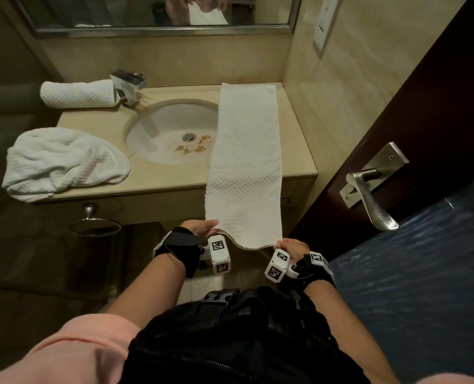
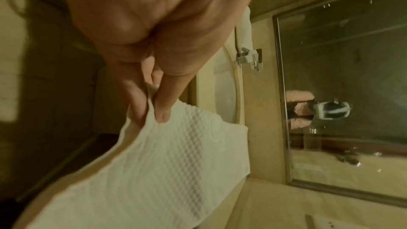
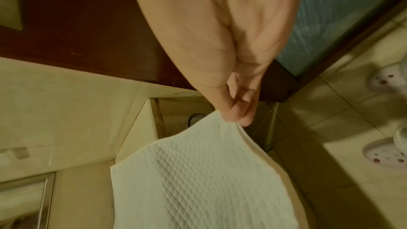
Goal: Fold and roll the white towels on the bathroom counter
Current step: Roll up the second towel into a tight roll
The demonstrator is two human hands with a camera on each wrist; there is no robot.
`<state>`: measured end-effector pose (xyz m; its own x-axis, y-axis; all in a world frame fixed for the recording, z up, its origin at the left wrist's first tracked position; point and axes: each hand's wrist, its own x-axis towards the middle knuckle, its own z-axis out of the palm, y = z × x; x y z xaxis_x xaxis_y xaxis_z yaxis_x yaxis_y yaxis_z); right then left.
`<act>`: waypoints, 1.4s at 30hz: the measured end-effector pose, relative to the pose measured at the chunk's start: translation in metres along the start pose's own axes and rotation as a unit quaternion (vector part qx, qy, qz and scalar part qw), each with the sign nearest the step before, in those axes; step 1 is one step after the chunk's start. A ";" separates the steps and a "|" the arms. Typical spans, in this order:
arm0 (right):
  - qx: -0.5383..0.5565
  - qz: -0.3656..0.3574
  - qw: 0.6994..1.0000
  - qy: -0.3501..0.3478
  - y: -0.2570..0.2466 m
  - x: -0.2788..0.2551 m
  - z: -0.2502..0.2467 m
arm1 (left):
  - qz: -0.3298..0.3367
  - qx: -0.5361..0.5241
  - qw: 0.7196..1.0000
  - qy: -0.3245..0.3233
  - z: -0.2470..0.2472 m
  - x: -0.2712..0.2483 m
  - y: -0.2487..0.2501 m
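A long white towel [image 1: 247, 162], folded into a narrow strip, lies stretched from the back of the counter [image 1: 164, 176] over its front edge. My left hand [image 1: 202, 227] pinches its near left corner between thumb and fingers [image 2: 163, 109]. My right hand [image 1: 292, 246] pinches the near right corner [image 3: 233, 119]. The near end of the strip [image 2: 167, 163] hangs in the air between my hands, sagging slightly. A rolled white towel [image 1: 78, 94] lies at the back left by the faucet. A crumpled white towel [image 1: 64, 162] sits on the counter's left front.
The round sink [image 1: 172, 131] sits mid-counter with its faucet [image 1: 128, 87] behind; the strip overlaps its right rim. A mirror [image 1: 158, 12] hangs above. A dark door with a metal handle [image 1: 368, 195] stands close on the right. A towel ring [image 1: 94, 225] hangs below the counter.
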<state>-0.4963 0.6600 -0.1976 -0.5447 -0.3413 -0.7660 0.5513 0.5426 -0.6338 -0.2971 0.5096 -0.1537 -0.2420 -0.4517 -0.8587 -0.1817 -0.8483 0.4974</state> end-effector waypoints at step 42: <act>0.033 -0.054 0.997 -0.042 -0.029 -0.003 0.001 | 0.086 0.175 0.980 0.033 -0.024 0.002 0.026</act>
<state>-0.5097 0.6442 -0.1769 -0.5496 -0.4588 -0.6981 0.5343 0.4493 -0.7160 -0.2798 0.4799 -0.1454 -0.2386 -0.6064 -0.7585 -0.4622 -0.6160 0.6379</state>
